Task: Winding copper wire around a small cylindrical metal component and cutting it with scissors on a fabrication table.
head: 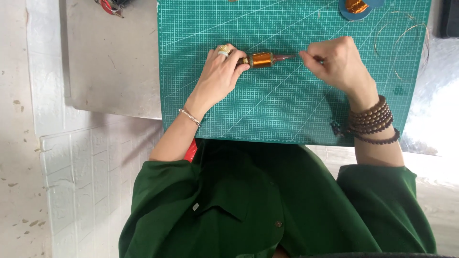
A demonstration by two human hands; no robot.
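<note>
A small spindle wound with shiny copper wire (262, 59) lies across the green cutting mat (287, 105). My left hand (219, 76), wearing a ring and a thin bracelet, grips the spindle's left end. My right hand (337, 62), with dark bead bracelets on the wrist, pinches the thin grey shaft (289, 57) sticking out of the coil's right end. The shaft's far tip is hidden inside my fingers.
A blue disc carrying another copper coil (356, 7) sits at the mat's top edge. Loose loops of thin wire (401, 38) lie at the top right. A grey board (112, 57) lies left of the mat, with red and black tools (112, 5) at its top.
</note>
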